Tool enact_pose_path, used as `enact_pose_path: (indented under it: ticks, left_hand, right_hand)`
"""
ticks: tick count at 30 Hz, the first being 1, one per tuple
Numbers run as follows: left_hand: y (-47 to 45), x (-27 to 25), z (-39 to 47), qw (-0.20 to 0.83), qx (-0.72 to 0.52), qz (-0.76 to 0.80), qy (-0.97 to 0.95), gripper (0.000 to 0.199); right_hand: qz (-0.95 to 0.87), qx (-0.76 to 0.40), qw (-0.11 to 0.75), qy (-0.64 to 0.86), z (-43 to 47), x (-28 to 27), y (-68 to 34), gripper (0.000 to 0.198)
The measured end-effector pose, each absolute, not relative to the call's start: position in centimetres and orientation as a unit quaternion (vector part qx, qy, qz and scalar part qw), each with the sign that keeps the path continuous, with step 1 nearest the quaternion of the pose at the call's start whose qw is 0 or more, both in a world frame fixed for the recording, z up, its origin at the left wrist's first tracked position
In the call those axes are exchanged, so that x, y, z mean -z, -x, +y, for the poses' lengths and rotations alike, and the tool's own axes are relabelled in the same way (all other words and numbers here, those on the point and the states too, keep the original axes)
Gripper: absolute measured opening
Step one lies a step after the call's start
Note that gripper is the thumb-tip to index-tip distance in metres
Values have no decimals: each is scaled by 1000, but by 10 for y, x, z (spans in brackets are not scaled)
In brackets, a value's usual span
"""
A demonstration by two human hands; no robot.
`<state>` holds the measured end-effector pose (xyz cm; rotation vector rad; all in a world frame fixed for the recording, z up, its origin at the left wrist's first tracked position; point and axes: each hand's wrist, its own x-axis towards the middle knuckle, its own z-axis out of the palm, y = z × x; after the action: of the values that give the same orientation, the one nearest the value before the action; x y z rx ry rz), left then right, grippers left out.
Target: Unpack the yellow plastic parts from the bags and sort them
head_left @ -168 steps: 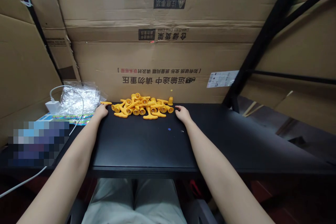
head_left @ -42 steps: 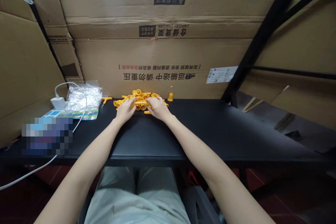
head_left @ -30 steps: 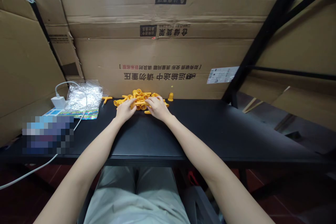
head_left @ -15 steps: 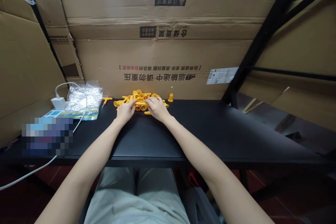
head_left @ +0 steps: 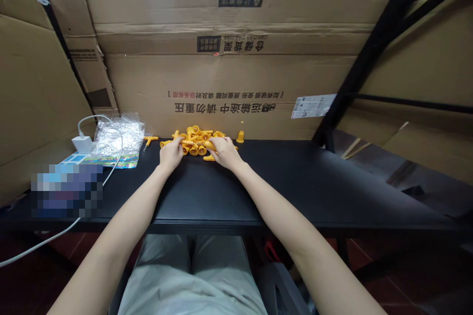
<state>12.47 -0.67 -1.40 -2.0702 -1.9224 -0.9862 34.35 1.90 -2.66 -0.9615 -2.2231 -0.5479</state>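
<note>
Over a heap of yellow plastic pieces [head_left: 195,149] at the back of the table, both hands work close together. My left hand [head_left: 171,154] is closed on a yellow T-handled corkscrew [head_left: 176,135], whose thin metal screw seems to point right. Pinched in my right hand [head_left: 226,151] is a yellow bell-shaped cap [head_left: 210,144], just apart from my left fingers. Several similar bell-shaped caps lie under and behind the hands, some with open ends facing me. Another yellow corkscrew [head_left: 151,140] lies left of the heap, its spiral showing.
One yellow cap [head_left: 240,137] stands alone at the back right against the cardboard wall [head_left: 221,74]. On the left of the black table [head_left: 295,182] are a clear plastic bag [head_left: 118,139], a white charger [head_left: 82,144], its cable and a blurred-out object [head_left: 66,191].
My hands have drawn apart: the left has shifted left and slightly down, the right a little to the right. A T-handle by the left hand and a gap with metal now show between them.
</note>
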Motion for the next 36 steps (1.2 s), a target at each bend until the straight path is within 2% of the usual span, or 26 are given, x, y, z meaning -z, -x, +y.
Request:
enact_pose_path:
  ticks: [8,12,16,19,24,30,34,36]
  left_hand:
    - [-118,15,-5,36,398,-648,648,36]
    - [-117,16,-2,17,411,-652,637,35]
    - [-114,18,0,5,422,-641,641,33]
    - [-111,20,2,-3,429,-626,652,34]
    - [-109,24,6,-23,445,-623,643,39]
    - [-108,29,14,-29,501,-601,622,41]
    - [-107,32,19,-10,534,-583,612,34]
    - [-107,33,21,-4,542,-582,606,32]
  right_hand:
    - [-795,171,411,413,29,31,-357,30]
    - [-722,146,460,496,41,35,-377,27]
    - [-631,106,468,609,50,38,-407,35]
    - [-563,37,458,687,53,44,-429,36]
    - [-473,-105,410,773,57,56,-447,24]
    - [-459,-83,403,787,59,57,-445,19]
    - [-479,-76,372,791,59,56,-444,8]
    - [-501,-67,354,787,60,58,-444,12]
